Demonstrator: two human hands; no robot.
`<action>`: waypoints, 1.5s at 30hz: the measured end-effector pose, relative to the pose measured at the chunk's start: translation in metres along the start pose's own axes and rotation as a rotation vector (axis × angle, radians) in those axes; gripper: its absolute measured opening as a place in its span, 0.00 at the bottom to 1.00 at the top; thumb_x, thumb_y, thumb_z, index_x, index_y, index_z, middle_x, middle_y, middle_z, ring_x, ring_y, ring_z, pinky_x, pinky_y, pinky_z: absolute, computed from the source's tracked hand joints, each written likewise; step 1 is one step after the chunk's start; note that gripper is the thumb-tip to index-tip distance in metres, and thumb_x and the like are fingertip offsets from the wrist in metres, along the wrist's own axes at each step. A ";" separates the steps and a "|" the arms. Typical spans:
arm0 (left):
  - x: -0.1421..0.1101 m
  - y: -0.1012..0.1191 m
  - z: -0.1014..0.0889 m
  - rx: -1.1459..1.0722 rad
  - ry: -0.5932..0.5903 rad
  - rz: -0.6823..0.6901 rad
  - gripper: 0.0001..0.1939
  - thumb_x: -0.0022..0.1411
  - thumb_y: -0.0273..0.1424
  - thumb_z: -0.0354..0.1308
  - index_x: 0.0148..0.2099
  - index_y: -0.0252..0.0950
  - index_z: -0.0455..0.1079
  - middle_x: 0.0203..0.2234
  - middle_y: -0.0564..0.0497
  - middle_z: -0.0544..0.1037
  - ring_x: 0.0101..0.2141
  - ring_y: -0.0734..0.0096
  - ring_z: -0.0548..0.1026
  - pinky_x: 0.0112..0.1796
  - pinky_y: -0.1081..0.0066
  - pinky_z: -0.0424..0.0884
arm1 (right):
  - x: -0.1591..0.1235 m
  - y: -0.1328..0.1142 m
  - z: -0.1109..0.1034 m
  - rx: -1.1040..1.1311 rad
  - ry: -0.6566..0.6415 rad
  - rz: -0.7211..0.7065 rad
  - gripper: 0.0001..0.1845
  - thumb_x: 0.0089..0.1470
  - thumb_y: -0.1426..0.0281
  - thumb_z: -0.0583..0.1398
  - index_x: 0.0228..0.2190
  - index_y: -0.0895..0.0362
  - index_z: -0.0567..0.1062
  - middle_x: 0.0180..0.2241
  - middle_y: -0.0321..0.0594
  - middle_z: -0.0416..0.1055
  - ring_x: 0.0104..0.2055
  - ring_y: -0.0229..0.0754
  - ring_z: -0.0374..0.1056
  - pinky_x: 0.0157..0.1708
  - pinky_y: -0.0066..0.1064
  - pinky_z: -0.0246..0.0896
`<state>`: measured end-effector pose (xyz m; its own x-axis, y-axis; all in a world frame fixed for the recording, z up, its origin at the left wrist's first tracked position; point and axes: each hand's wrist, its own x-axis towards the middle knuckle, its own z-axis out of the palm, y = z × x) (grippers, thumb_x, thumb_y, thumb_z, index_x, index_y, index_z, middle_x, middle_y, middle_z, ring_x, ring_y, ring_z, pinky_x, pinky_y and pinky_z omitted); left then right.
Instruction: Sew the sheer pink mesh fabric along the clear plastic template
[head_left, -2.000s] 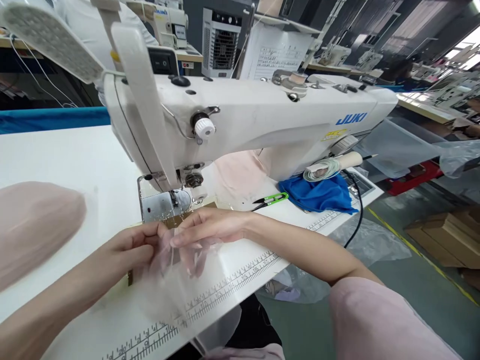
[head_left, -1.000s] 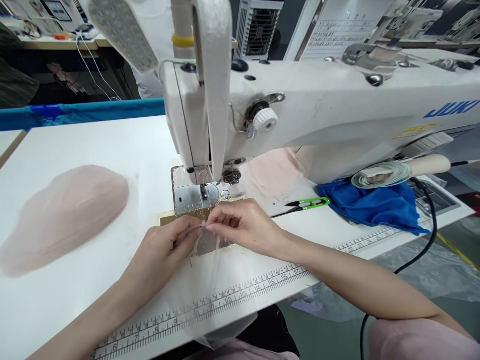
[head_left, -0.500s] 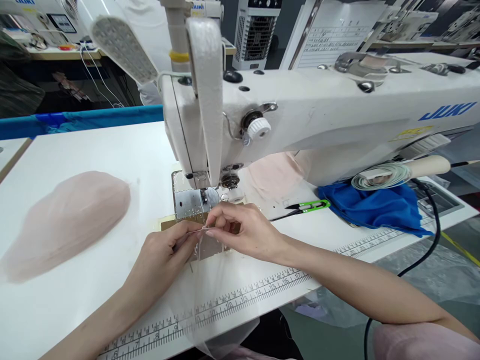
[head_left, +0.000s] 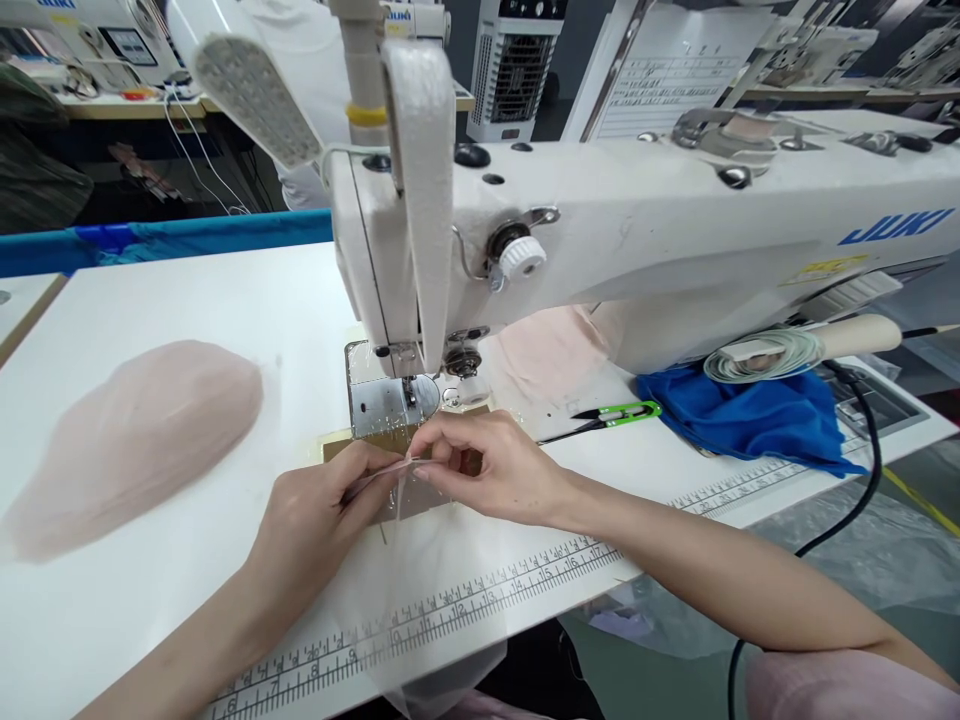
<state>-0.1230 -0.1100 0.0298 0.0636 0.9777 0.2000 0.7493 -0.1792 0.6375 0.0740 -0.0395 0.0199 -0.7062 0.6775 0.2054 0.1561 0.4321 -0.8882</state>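
Note:
Between my two hands is a thin, sheer pale fabric (head_left: 400,575), which hangs down over the table's front edge. My left hand (head_left: 322,510) pinches its upper edge between thumb and fingers. My right hand (head_left: 487,465) pinches the same edge from the other side, fingertips almost meeting the left ones. Both hands are in front of the needle area of a white sewing machine (head_left: 637,220). Its metal needle plate (head_left: 371,400) lies just beyond my fingers. A pale pink fabric piece (head_left: 142,450) lies flat on the left of the table.
Green-handled thread snips (head_left: 630,412) lie right of my right hand. Beyond are a blue cloth (head_left: 742,415) and a coil of pale cord (head_left: 765,352). More pink fabric (head_left: 551,345) sits under the machine arm. A printed ruler (head_left: 450,615) runs along the front edge.
My hands stay almost in place. A little more of the folded fabric edge shows above my left thumb, and the fingertips have shifted slightly. The view has moved a touch.

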 end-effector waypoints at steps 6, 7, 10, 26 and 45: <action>-0.003 -0.002 0.001 0.030 -0.001 0.142 0.12 0.68 0.41 0.52 0.37 0.41 0.72 0.20 0.60 0.77 0.16 0.79 0.68 0.21 0.78 0.62 | 0.000 0.001 0.001 -0.042 0.059 -0.145 0.06 0.60 0.72 0.61 0.35 0.58 0.79 0.24 0.32 0.73 0.24 0.30 0.66 0.25 0.21 0.63; -0.004 -0.003 0.001 0.034 0.003 0.155 0.12 0.68 0.41 0.53 0.38 0.41 0.71 0.19 0.60 0.75 0.16 0.79 0.67 0.21 0.78 0.63 | 0.000 0.002 0.001 -0.066 0.094 -0.202 0.06 0.61 0.72 0.60 0.34 0.59 0.79 0.25 0.33 0.75 0.25 0.30 0.68 0.26 0.21 0.65; -0.005 -0.004 0.004 0.038 0.004 0.146 0.11 0.68 0.40 0.53 0.46 0.41 0.70 0.15 0.63 0.71 0.14 0.78 0.66 0.20 0.77 0.64 | 0.000 0.005 0.003 -0.289 0.238 -0.466 0.06 0.61 0.72 0.60 0.34 0.59 0.78 0.27 0.34 0.78 0.26 0.30 0.71 0.26 0.21 0.66; -0.003 -0.002 0.010 0.015 -0.110 0.032 0.13 0.65 0.39 0.54 0.31 0.43 0.75 0.13 0.61 0.70 0.15 0.77 0.64 0.18 0.75 0.55 | 0.002 -0.005 -0.015 -0.373 -0.024 -0.306 0.06 0.59 0.72 0.62 0.31 0.59 0.79 0.22 0.29 0.74 0.22 0.28 0.66 0.24 0.20 0.58; -0.006 -0.004 0.023 0.636 0.169 0.630 0.12 0.69 0.24 0.51 0.49 0.37 0.73 0.48 0.52 0.81 0.45 0.61 0.76 0.45 0.57 0.61 | 0.017 0.020 -0.007 -0.656 0.136 0.039 0.09 0.61 0.69 0.60 0.33 0.57 0.81 0.32 0.38 0.77 0.35 0.38 0.70 0.41 0.34 0.60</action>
<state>-0.1114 -0.1121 0.0087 0.5247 0.6810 0.5108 0.8338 -0.5320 -0.1472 0.0698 -0.0147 0.0084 -0.6051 0.7504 0.2660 0.5978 0.6489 -0.4708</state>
